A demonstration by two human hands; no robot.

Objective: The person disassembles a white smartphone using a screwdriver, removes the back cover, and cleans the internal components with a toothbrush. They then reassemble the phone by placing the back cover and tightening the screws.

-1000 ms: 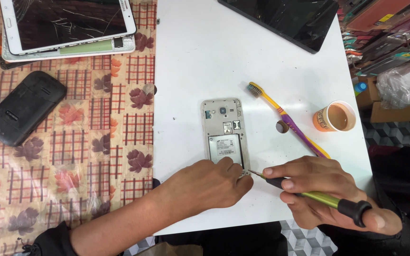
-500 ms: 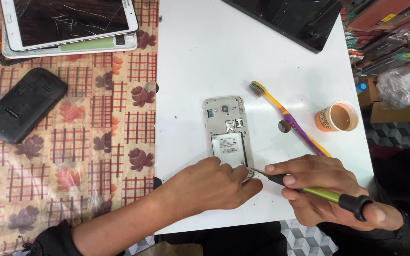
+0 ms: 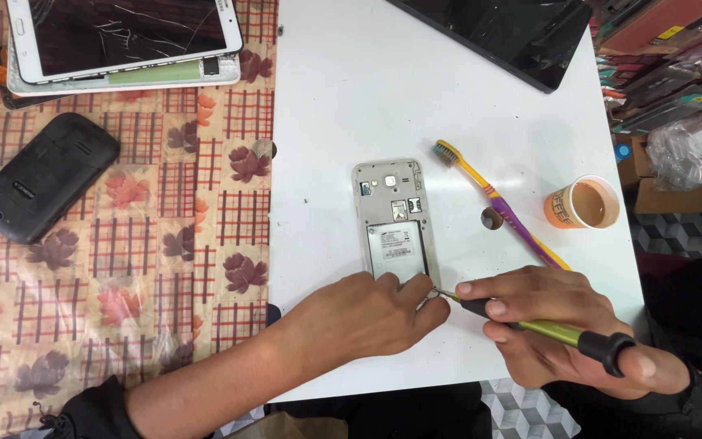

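An opened phone (image 3: 392, 218) with its back cover off lies face down on the white board (image 3: 351, 106), battery and inner parts showing. My left hand (image 3: 367, 315) rests over the phone's near end and presses it down. My right hand (image 3: 554, 325) grips a green-handled screwdriver (image 3: 542, 328) with a black cap; its thin tip touches the phone's near right corner, close to my left fingertips.
A yellow and purple toothbrush (image 3: 497, 202) and an orange paper cup (image 3: 582, 203) lie right of the phone. A dark tablet (image 3: 513, 32) sits at the far edge. On the patterned cloth (image 3: 123, 268) are a black phone (image 3: 42, 175) and cracked white tablets (image 3: 123, 36).
The view has shifted slightly. My hands and the screwdriver tip stay at the phone's near end, barely moved.
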